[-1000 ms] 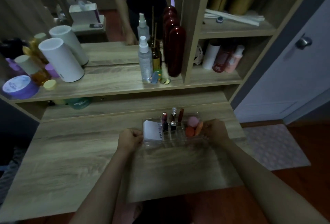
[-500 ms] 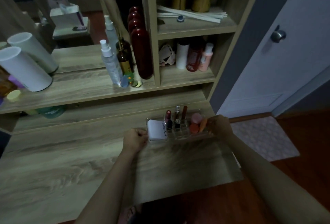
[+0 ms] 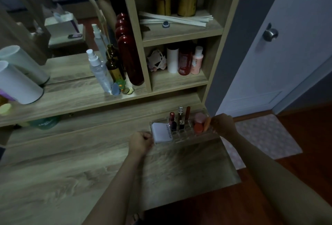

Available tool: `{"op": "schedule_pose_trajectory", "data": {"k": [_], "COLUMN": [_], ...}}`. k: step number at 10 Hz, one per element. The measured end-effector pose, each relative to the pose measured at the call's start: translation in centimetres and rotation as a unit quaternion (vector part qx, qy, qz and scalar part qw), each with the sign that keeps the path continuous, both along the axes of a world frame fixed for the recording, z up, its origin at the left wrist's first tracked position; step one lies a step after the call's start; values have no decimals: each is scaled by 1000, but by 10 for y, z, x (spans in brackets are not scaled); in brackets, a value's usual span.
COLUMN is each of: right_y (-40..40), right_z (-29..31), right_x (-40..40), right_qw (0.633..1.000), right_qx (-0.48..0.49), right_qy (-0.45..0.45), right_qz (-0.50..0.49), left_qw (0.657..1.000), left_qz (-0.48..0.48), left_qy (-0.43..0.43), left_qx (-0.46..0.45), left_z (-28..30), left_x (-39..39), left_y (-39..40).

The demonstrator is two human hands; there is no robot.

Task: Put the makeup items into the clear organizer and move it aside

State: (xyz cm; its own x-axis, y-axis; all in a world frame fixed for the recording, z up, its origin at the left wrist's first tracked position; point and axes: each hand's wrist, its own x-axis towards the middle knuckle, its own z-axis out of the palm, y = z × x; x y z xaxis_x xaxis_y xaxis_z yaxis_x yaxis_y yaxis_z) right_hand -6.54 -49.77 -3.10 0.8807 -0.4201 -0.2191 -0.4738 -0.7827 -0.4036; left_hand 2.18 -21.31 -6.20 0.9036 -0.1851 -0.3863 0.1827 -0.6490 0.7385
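Note:
The clear organizer (image 3: 186,137) stands at the back right of the wooden desk, near its right edge. In it I see a white compact (image 3: 161,132) on the left, upright lipsticks (image 3: 181,118) in the middle and pink and orange sponges (image 3: 200,123) on the right. My left hand (image 3: 141,142) grips the organizer's left end. On its right end my right hand (image 3: 223,124) is closed.
A shelf unit behind the organizer holds bottles (image 3: 185,61) and white sticks (image 3: 176,19). On the ledge to the left stand a spray bottle (image 3: 99,71), a dark red bottle (image 3: 130,59) and a white cylinder (image 3: 17,83). A door (image 3: 280,45) and a floor mat (image 3: 264,136) lie right.
Both hands have carried the organizer to the right along the desk toward its right edge. The view has swung right with it.

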Motion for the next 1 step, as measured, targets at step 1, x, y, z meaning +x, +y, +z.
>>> {"op": "schedule_pose_trajectory", "data": {"k": [1], "right_y": [0], "right_z": [-3], "right_x": [1], "right_qw": [1000], "right_qx": [9], "right_qy": [9], "right_qz": [-9], "left_qw": [1000], "left_qz": [-1], "left_qy": [4], "left_qx": [4], "left_z": [-1], "left_x": [-1], "left_y": [-1]}}
